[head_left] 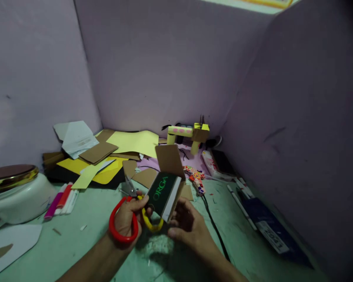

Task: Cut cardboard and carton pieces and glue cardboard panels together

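Observation:
My left hand (129, 217) is closed, thumb on top, on a folded cardboard piece (164, 194) with a dark green printed face, green letters and a white strip. The same hand carries scissors (124, 235): the red loop hangs around its thumb side, the yellow loop lies under the cardboard. Their blades stand apart and point away from me. A brown flap rises from the cardboard's far end. At its lower right edge, my right hand (190, 227) has bent fingers and a thumb held apart; whether the fingertips touch it is unclear.
Yellow paper (132, 143), brown cardboard (98, 152) and a white envelope (78, 139) pile up at back left. Markers (60, 199) lie near a white pot (17, 196). A yellow paper giraffe (179, 131) stands behind. A patterned cutout (196, 178) and blue pouch (270, 227) are rightward.

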{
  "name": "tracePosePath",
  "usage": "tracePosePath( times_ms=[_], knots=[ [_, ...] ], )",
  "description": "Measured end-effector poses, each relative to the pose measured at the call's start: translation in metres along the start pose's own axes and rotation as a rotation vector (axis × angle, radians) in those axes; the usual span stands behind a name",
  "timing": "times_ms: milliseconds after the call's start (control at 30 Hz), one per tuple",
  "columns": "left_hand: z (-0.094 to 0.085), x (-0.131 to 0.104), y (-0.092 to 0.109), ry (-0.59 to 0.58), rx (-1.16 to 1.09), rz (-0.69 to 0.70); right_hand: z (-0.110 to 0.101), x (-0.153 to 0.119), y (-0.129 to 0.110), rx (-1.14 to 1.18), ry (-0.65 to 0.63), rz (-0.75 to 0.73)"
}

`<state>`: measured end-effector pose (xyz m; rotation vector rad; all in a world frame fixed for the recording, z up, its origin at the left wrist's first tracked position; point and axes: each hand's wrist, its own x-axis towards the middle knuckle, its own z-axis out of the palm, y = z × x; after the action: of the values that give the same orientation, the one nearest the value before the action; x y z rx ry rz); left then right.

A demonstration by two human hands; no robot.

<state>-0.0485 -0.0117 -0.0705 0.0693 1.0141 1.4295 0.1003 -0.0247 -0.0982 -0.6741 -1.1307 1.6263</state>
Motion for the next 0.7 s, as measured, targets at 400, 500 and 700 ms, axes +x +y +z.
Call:
tracePosePath(
  times_ms=[400, 500, 700],
  knots=[
    [-0.013, -0.016, -0.035, -0.377, 0.318, -0.079, 0.019, -0.001, 0.013, -0.24, 0.544, -0.087],
    [-0.013, -0.016, -0.034, -0.376, 0.457, -0.029, 0.004, 0.001, -0.001, -0.315, 0.675, -0.187],
    [-0.008, -0.008, 0.013, -0.189, 0.494, 0.197, -0.037, 0.002, -0.04, -0.468, 0.156, -0.206]
  ],
)
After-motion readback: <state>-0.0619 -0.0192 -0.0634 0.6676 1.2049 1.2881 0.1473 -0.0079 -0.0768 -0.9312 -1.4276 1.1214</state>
